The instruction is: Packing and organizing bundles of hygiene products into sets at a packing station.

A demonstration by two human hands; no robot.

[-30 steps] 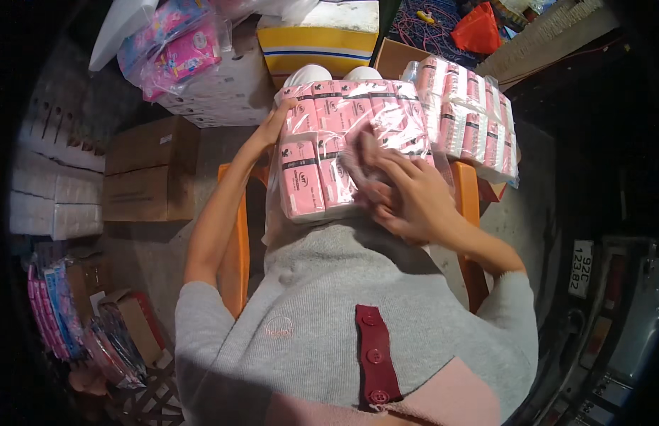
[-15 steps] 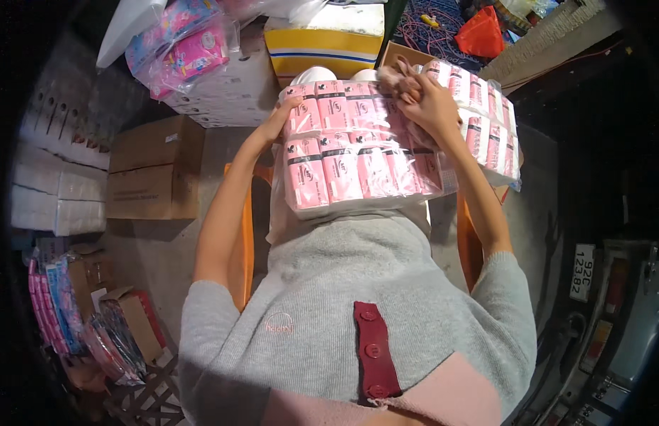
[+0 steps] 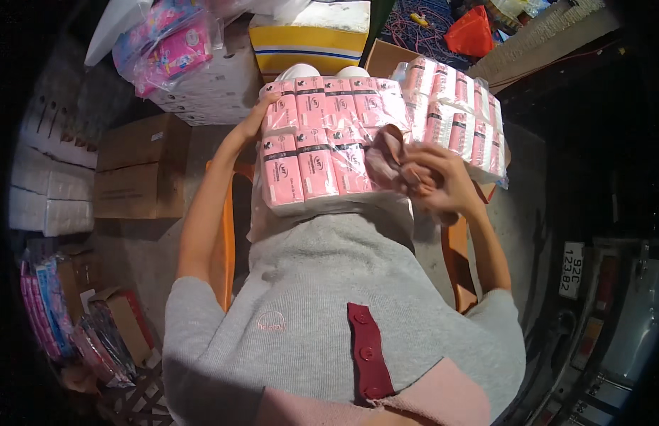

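Observation:
Across my lap lies a plastic-wrapped bundle of pink and white tissue packs, set in two rows with dark bands. My left hand grips its upper left corner, fingers closed over the edge. A crumpled brownish-pink cloth is bunched in my right hand. That cloth touches the plastic at the bundle's right side and hides a few packs there. Just beyond, a second wrapped bundle of tissue packs stands at the right, partly over an open cardboard box.
Orange chair arms flank me. A closed cardboard box and stacked white packages stand at the left. Ahead are a yellow and white box and bright pink packages. A vehicle's rear is at the right.
My right hand has moved with the cloth from the bundle's far right corner toward me, down its right side. My left hand keeps its hold. The whole view has shifted slightly.

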